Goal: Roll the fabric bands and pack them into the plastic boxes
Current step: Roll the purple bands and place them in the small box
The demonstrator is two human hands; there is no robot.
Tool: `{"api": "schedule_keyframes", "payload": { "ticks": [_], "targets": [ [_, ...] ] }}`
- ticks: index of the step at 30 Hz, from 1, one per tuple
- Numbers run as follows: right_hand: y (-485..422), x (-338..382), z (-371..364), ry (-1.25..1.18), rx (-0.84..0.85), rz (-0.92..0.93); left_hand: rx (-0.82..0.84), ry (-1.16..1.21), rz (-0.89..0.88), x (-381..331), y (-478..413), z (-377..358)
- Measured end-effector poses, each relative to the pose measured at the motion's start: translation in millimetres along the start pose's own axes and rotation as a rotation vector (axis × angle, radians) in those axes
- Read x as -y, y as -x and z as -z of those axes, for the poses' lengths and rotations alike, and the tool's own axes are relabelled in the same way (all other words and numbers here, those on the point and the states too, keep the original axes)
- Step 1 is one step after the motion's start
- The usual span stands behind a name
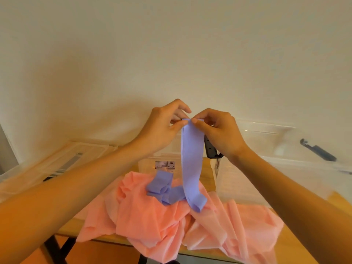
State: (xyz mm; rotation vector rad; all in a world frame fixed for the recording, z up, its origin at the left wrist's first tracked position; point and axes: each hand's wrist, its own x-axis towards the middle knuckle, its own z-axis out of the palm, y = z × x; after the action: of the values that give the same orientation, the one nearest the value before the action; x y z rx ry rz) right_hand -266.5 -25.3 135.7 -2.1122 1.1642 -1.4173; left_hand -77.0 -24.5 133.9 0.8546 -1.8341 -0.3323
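One wide-angle head camera looked forward and down from close behind the left hand and right hand (both raised mid-frame), wall beyond them, table beneath.

The person's left hand and right hand are bare, and both forearms are uncovered as far back as they show.

A wooden table on black legs meets a cream wall.
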Motion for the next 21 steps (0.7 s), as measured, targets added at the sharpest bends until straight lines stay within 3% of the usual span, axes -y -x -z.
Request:
{"api": "schedule_keyframes", "payload": {
  "ticks": [7, 21],
  "targets": [
    [-15, 13, 20, -0.004, -0.062, 0.025, 0.012, 0.082, -0.017, -10, -21, -3],
    [-24, 13, 49, -0.016, -0.08, 0.095, 0.069, 0.378, 0.158, -26, -50, -14]
  ]
}}
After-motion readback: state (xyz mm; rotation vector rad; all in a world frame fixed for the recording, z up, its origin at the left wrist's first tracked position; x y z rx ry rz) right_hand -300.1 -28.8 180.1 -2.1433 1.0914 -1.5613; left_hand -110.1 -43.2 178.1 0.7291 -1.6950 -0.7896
